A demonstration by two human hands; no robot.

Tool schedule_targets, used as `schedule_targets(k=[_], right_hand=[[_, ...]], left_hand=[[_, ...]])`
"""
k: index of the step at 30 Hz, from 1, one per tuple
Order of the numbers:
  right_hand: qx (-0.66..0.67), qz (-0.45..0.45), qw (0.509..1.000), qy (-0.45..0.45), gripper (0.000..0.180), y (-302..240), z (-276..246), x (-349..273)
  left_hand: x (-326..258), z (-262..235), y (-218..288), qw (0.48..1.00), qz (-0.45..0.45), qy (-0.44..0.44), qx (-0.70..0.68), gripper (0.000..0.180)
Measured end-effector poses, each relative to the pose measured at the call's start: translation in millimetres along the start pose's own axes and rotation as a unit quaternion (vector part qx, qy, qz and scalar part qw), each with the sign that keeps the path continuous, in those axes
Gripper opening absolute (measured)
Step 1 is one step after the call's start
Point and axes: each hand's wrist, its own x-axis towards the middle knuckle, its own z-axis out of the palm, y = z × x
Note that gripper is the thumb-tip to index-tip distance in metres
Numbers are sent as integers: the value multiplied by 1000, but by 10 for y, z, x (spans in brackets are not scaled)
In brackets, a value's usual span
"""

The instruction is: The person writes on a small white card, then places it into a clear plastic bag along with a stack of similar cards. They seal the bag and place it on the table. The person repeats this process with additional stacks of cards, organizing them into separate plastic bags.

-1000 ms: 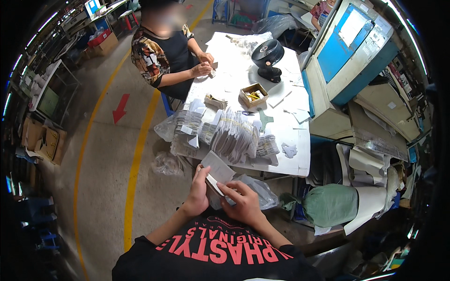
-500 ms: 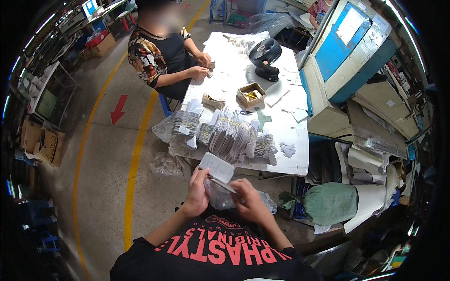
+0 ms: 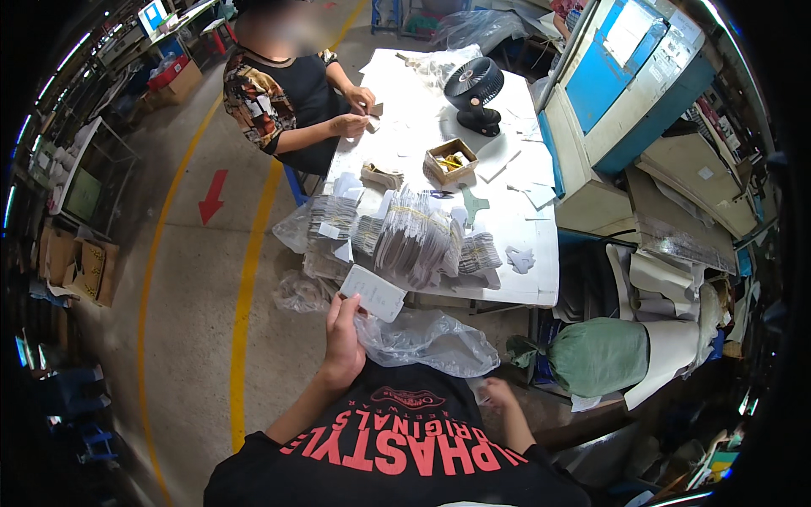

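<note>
My left hand (image 3: 344, 346) grips a white, rounded-corner flat piece (image 3: 372, 293) with faint marks on its face, thumb on top, just off the table's near edge. A crumpled clear plastic bag (image 3: 431, 340) lies across my lap beneath it. My right hand (image 3: 502, 395) is low at my right side, by the bag's edge; its fingers are blurred and partly hidden. On the white table (image 3: 528, 253), beyond my left hand, stand tied bundles of pale cut pieces (image 3: 414, 241), with smaller stacks (image 3: 332, 221) to their left.
A small box (image 3: 450, 160) with yellow items and a black fan (image 3: 475, 89) stand farther back on the table. A co-worker (image 3: 287, 106) handles small pieces at its left side. Right of my lap sits a green sack (image 3: 598, 357) beside rolled sheets (image 3: 672, 355).
My right hand has left the piece in my left hand and dropped down to my right side. The thin item it gripped is out of sight. My left hand has tipped the white piece face-up.
</note>
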Motion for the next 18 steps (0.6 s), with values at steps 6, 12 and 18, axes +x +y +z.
schedule_targets(k=[6,12,18], right_hand=[[39,-22,999,-28,31,92,873,42],[298,57,945,-124,38,-88,822,-202],[459,182,847,-197,45,408,145,-785]], left_hand=[[-36,-10,-31,999,-14,-20,24,19],[-72,108,-5,999,-30,-26,12,20],[12,-30,-91,1000,-25,-8,-4,21]])
